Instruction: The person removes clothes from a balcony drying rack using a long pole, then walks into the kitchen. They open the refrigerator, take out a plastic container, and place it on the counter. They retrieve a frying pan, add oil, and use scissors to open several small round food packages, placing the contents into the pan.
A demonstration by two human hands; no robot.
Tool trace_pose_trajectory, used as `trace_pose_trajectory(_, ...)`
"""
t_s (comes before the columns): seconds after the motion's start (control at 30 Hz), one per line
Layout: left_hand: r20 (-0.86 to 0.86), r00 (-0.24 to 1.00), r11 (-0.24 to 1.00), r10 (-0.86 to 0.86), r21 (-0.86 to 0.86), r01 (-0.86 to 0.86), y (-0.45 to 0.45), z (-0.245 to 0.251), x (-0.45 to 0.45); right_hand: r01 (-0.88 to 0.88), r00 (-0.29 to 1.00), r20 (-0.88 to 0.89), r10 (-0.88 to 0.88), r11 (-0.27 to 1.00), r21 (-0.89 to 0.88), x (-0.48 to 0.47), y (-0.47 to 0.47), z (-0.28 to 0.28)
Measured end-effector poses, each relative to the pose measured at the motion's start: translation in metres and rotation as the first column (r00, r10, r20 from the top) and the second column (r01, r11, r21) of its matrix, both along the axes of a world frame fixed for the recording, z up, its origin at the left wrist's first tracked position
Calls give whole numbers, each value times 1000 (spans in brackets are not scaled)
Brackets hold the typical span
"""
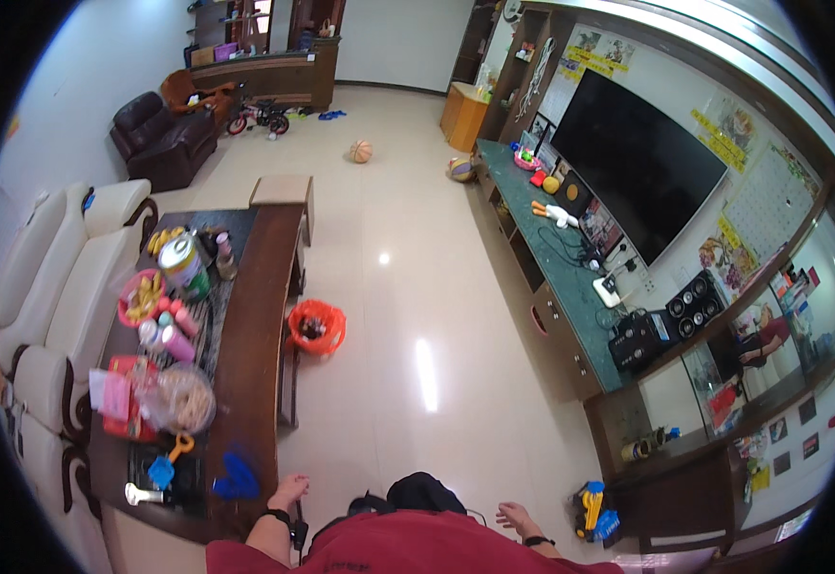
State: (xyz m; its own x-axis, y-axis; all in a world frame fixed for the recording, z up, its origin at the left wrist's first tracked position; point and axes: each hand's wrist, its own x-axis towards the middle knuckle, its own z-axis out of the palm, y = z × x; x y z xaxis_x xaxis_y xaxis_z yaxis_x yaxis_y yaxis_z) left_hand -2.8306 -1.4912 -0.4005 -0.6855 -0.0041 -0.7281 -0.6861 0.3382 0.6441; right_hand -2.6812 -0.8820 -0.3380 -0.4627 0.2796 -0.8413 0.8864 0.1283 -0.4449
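My left hand (290, 491) hangs beside the front edge of a dark wooden coffee table (251, 337), holding nothing. Closest to it on the tabletop is a blue object (236, 478), blurred, perhaps cloth or plastic. A blue and orange toy shovel (166, 463) and a silvery-white handled object (143, 493) lie farther left. On my other side, my right hand (514, 516) is over the tiled floor, empty with its fingers apart. A yellow and blue toy truck (591, 511) stands on the floor to its right.
An orange-red bag-lined bin (317, 328) stands against the table. Bottles, a large tin (184, 267) and a pink fruit basket (141, 298) crowd the tabletop. A white sofa (95, 262) lines the left; a green-topped TV cabinet (543, 258) lines the right. A basketball (361, 151) rests ahead.
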Motion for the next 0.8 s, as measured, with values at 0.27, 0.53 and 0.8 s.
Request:
trace_pose_trajectory(0.27,-158,978,991,134,1,-135,38,4,-290,72,990,133,-56,990,-122,-202,54,-25)
trace_pose_trajectory(0.53,324,941,994,100,2,-106,95,27,-393,-120,990,-70,124,991,59,-594,100,-25)
trace_pose_trajectory(0.8,287,956,994,52,-110,-21,130,28,-567,-360,837,-402,371,927,106,-923,80,-15)
